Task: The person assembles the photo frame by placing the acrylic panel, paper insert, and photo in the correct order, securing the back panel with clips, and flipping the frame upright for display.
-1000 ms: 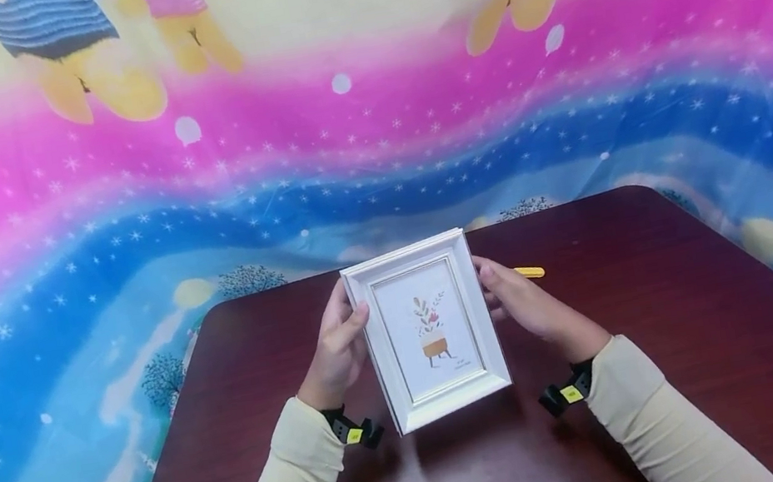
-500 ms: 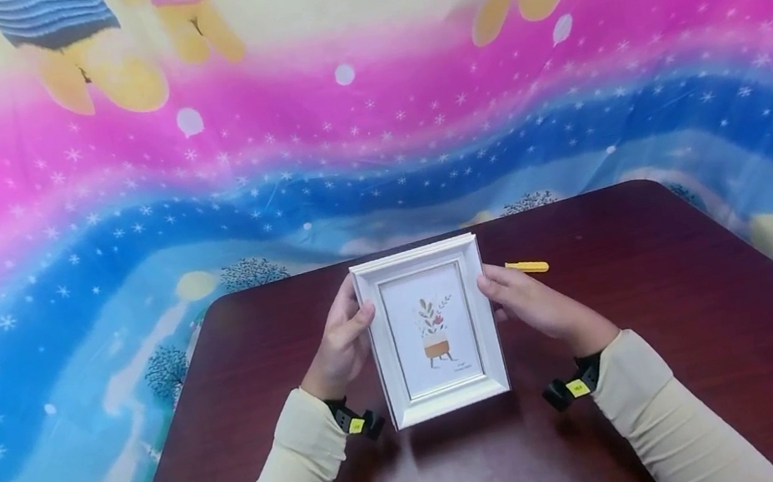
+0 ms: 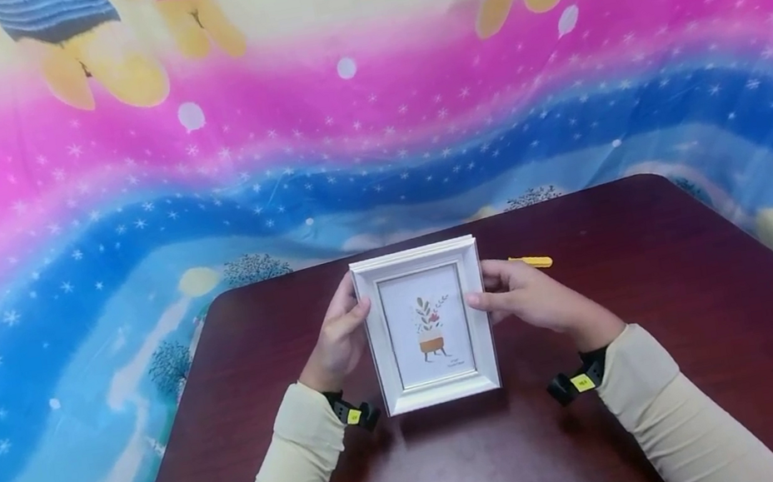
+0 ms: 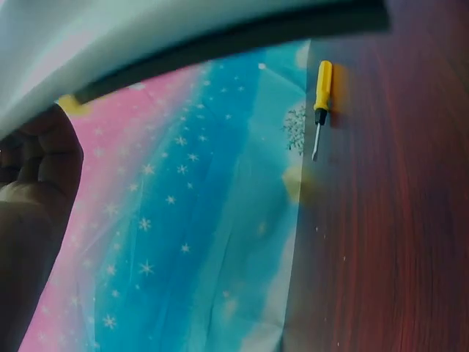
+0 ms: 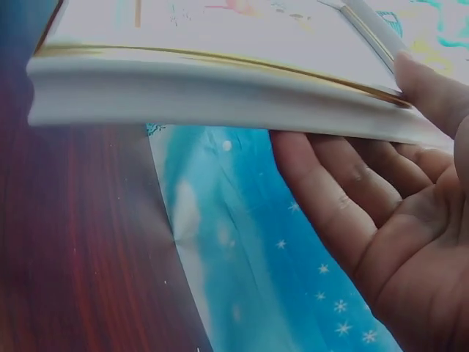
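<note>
A white picture frame (image 3: 444, 394) stands nearly upright above the table, its front towards me. Behind its glazing is a print (image 3: 430, 335) of a potted plant on legs. My left hand (image 3: 338, 337) grips the frame's left side, thumb on the front edge, other fingers mostly hidden behind. On the opposite side my right hand (image 3: 535, 297) pinches it, thumb over the front rail and fingers behind. From the right wrist, the fingers (image 5: 333, 198) show against the back of the frame (image 5: 183, 92). The frame (image 4: 183, 37) crosses the top of the left wrist view.
A yellow-handled screwdriver (image 4: 323, 92) lies on the dark red-brown table (image 3: 669, 297), beyond my right hand. Behind the table's far edge hangs a printed backdrop (image 3: 339, 130) in pink and blue. Black wrist straps (image 3: 579, 381) sit at both sleeve cuffs.
The frame has straightened from a slight sideways tilt. My right thumb has moved from the frame's side edge onto its front. The left hand keeps its grip.
</note>
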`<move>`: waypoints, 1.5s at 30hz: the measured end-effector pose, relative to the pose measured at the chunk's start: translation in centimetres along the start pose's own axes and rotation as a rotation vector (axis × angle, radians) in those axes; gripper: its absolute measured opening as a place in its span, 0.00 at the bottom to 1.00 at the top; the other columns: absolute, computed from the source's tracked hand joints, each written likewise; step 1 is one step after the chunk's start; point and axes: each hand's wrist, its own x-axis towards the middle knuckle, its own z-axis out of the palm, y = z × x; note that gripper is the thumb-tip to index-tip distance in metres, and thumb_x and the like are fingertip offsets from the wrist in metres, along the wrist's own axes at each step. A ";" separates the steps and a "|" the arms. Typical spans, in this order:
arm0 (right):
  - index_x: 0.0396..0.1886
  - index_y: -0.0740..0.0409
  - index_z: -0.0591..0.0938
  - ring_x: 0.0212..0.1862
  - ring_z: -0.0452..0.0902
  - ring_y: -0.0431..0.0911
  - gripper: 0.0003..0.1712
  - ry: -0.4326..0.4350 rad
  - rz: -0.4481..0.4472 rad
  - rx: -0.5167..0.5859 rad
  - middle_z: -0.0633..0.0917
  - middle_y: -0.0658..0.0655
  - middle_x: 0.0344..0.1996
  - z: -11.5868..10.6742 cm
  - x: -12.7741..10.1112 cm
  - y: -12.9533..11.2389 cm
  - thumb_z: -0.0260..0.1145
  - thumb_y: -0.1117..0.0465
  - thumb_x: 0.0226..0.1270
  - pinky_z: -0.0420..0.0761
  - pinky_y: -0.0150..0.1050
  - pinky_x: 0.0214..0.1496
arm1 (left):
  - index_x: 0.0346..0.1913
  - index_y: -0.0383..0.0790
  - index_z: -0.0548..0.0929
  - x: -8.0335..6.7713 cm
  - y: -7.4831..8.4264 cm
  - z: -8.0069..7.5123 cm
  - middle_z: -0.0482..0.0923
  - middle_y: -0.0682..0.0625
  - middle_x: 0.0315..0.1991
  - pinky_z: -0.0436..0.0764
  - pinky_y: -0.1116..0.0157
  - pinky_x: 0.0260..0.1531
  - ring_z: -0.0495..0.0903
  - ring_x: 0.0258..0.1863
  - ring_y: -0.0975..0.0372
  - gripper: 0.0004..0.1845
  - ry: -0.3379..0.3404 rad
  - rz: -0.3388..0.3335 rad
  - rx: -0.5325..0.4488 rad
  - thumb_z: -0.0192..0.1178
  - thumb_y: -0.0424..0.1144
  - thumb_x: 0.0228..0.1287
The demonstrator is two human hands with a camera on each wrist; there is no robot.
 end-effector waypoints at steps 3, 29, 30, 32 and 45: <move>0.60 0.62 0.74 0.44 0.84 0.55 0.25 0.035 -0.008 -0.012 0.84 0.61 0.49 -0.3 -0.1 -0.1 0.67 0.58 0.68 0.84 0.52 0.41 | 0.75 0.35 0.48 0.2 0.0 -0.1 0.73 0.44 0.59 0.70 0.58 0.59 0.74 0.58 0.55 0.31 0.006 -0.014 0.002 0.44 0.39 0.76; 0.60 0.59 0.76 0.45 0.84 0.48 0.26 0.168 -0.043 -0.202 0.86 0.57 0.47 -1.1 -0.2 -0.2 0.68 0.53 0.66 0.83 0.48 0.47 | 0.52 0.29 0.75 -2.2 0.7 -1.4 0.79 0.39 0.41 0.79 0.47 0.46 0.80 0.41 0.51 0.20 0.097 -0.290 0.556 0.43 0.45 0.80; 0.60 0.59 0.76 0.45 0.84 0.48 0.26 0.170 -0.045 -0.203 0.86 0.57 0.47 -1.0 -0.2 -0.1 0.68 0.53 0.67 0.83 0.47 0.47 | 0.52 0.29 0.76 -2.4 0.7 -1.3 0.80 0.40 0.41 0.79 0.48 0.45 0.80 0.41 0.52 0.20 0.088 -0.297 0.585 0.43 0.44 0.80; 0.60 0.59 0.77 0.45 0.84 0.47 0.26 0.180 -0.047 -0.217 0.86 0.56 0.47 -0.9 -0.2 -0.2 0.68 0.52 0.66 0.83 0.46 0.46 | 0.52 0.29 0.77 -2.7 0.6 -1.2 0.80 0.41 0.42 0.80 0.49 0.45 0.80 0.40 0.53 0.20 0.073 -0.302 0.613 0.43 0.43 0.80; 0.59 0.61 0.78 0.44 0.84 0.48 0.25 0.219 -0.067 -0.194 0.86 0.58 0.47 -0.3 0.0 0.0 0.68 0.53 0.66 0.82 0.55 0.45 | 0.62 0.28 0.73 -3.3 -0.2 -0.9 0.80 0.37 0.50 0.77 0.43 0.49 0.81 0.47 0.50 0.25 0.111 -0.373 0.566 0.43 0.47 0.80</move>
